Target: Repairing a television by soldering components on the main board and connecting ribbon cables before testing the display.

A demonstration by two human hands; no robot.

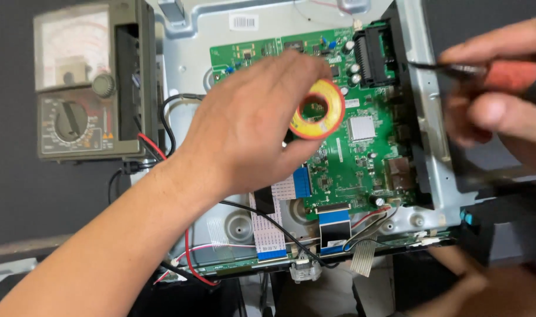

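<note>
At the far left an analogue multimeter (83,82) stands in an olive-grey plastic case, with a pale dial window above and a round black selector knob below. Red and black test leads (162,132) curl away from its lower right corner and run down across the grey sheet-metal chassis (188,53), which is stamped with round bosses and screw holes.

The left forearm comes up from the lower left corner and crosses the leads and part of the chassis, hiding what lies under it. The left hand (250,126) is closed round a small spool of solder (318,109), a yellow ring with a reddish rim and an open centre, pinched between thumb and fingertips. The spool hangs over the middle of the green circuit board (362,170), covering part of it.

The board is matt green, studded with small chips, a square silvery heat sink (362,128) and cylindrical capacitors. Flat white ribbon cables (268,226) with blue ends lie at its lower edge, beside thin red and black wires.

At the right, blurred, the right hand (497,111) grips a tool with a red handle (511,75) and a dark thin shaft pointing left toward the board's black connector block (375,56). Dark bench shows beyond.
</note>
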